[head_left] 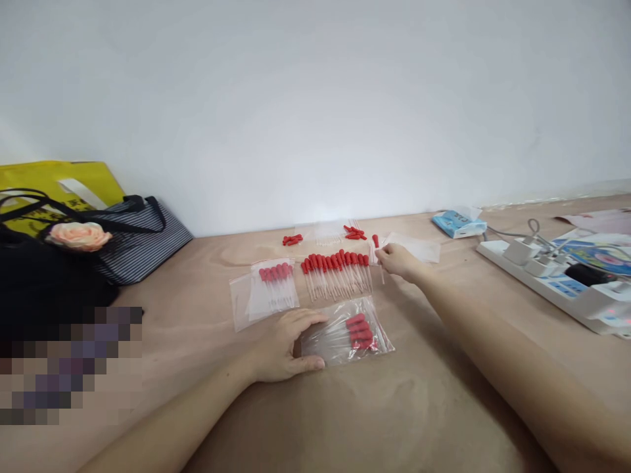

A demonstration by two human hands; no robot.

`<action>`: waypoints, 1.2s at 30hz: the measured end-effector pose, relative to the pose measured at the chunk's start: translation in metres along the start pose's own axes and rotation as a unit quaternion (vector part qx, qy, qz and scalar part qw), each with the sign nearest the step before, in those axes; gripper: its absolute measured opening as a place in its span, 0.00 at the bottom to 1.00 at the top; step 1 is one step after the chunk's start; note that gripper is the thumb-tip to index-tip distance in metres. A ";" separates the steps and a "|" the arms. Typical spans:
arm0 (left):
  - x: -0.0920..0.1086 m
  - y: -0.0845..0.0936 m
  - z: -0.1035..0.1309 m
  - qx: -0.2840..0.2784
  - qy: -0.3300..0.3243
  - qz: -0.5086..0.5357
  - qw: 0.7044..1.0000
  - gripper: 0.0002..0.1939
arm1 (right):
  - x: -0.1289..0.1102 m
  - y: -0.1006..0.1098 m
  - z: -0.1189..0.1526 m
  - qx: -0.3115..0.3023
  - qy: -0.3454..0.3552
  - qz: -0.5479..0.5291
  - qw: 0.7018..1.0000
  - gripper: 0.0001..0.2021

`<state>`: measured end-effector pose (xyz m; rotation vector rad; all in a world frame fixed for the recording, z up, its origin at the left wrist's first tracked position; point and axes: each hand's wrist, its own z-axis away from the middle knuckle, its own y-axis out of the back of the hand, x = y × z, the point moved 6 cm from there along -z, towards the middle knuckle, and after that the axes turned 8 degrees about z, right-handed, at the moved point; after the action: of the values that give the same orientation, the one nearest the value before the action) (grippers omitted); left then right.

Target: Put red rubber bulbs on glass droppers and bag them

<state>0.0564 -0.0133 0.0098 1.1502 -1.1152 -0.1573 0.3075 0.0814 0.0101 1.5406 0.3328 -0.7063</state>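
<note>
Big wooden table under me, white wall behind it. Far left, a black bag with a pink flower, a striped bag leaning on it, a yellow bag at the back. Far right, a white power strip with plugs in it, and a blue tissue pack near the wall.

My left hand lies on the near plastic bag, thumb and fingers clasping its left end, pinning it flat to the table. Red-capped droppers sit inside that bag, caps toward the right.

Just beyond it, a row of droppers lies side by side on the table, red caps away from me. To the row's left, a filled bag of droppers, lying apart from my hand.

My right hand is out at the right end of the row, fingertips pinched on one dropper, red cap up, glass tip pointing down at the table. Empty bags lie just behind that hand.

Smallest bits: loose red caps near the wall, and another cluster to their right.
</note>
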 end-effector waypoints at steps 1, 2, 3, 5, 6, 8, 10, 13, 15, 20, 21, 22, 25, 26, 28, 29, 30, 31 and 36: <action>0.000 0.000 0.000 -0.001 -0.001 0.000 1.000 0.30 | 0.001 0.005 0.006 0.011 0.019 -0.020 1.000 0.09; 0.000 0.000 0.000 -0.002 -0.002 0.000 1.000 0.30 | 0.004 0.010 0.014 0.018 0.035 -0.039 0.998 0.07; -0.001 -0.001 0.000 -0.003 -0.004 0.001 1.000 0.30 | 0.007 0.013 0.021 0.025 0.054 -0.066 0.996 0.06; 0.000 -0.001 0.000 0.000 -0.008 0.004 1.000 0.29 | 0.012 0.016 0.037 0.031 0.108 -0.199 0.973 0.09; 0.000 -0.001 0.000 0.002 -0.010 0.005 1.000 0.29 | 0.016 0.015 0.044 0.031 0.119 -0.242 0.962 0.13; 0.000 -0.001 0.000 0.005 -0.011 0.006 1.000 0.28 | 0.023 0.009 0.055 0.021 0.124 -0.299 0.946 0.21; 0.000 -0.001 -0.001 0.004 -0.007 0.004 1.000 0.28 | 0.027 0.001 0.063 0.012 0.114 -0.334 0.935 0.27; 0.000 -0.001 -0.001 0.002 -0.001 -0.001 1.000 0.29 | 0.027 -0.011 0.072 0.010 0.084 -0.387 0.918 0.32; 0.000 -0.001 -0.001 0.000 0.003 -0.005 1.000 0.29 | 0.025 -0.018 0.077 0.021 0.056 -0.424 0.904 0.31; -0.001 -0.001 -0.001 0.003 0.004 -0.009 1.000 0.31 | 0.021 -0.031 0.087 0.026 0.017 -0.501 0.865 0.21; -0.001 -0.001 -0.001 0.003 0.003 -0.009 1.000 0.31 | 0.021 -0.032 0.087 0.024 0.013 -0.513 0.858 0.21; -0.001 -0.001 -0.001 0.003 0.003 -0.009 1.000 0.31 | 0.021 -0.033 0.088 0.025 0.004 -0.523 0.852 0.20; -0.002 -0.002 0.000 0.002 0.003 -0.010 1.000 0.30 | 0.025 -0.034 0.089 0.027 -0.023 -0.550 0.834 0.17; -0.002 -0.002 0.000 0.002 0.002 -0.010 1.000 0.30 | 0.025 -0.035 0.089 0.023 -0.028 -0.557 0.830 0.16; -0.001 -0.002 0.000 0.003 0.003 -0.008 1.000 0.31 | 0.024 -0.036 0.091 0.007 -0.032 -0.569 0.822 0.15; -0.001 -0.002 0.000 0.002 0.006 -0.006 1.000 0.31 | 0.022 -0.038 0.093 -0.006 -0.030 -0.572 0.819 0.15; -0.001 -0.002 0.000 0.001 0.009 -0.004 1.000 0.31 | 0.019 -0.039 0.095 -0.022 -0.027 -0.573 0.819 0.15; -0.001 -0.001 0.000 0.001 0.011 -0.002 1.000 0.30 | 0.016 -0.041 0.097 -0.040 -0.022 -0.568 0.822 0.15; 0.002 0.000 -0.001 0.004 0.002 0.004 1.000 0.30 | 0.005 -0.048 0.105 -0.119 0.015 -0.474 0.872 0.17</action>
<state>0.0580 -0.0138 0.0108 1.1523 -1.1174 -0.1443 0.2576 -0.0166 -0.0266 1.0881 1.2007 -1.3354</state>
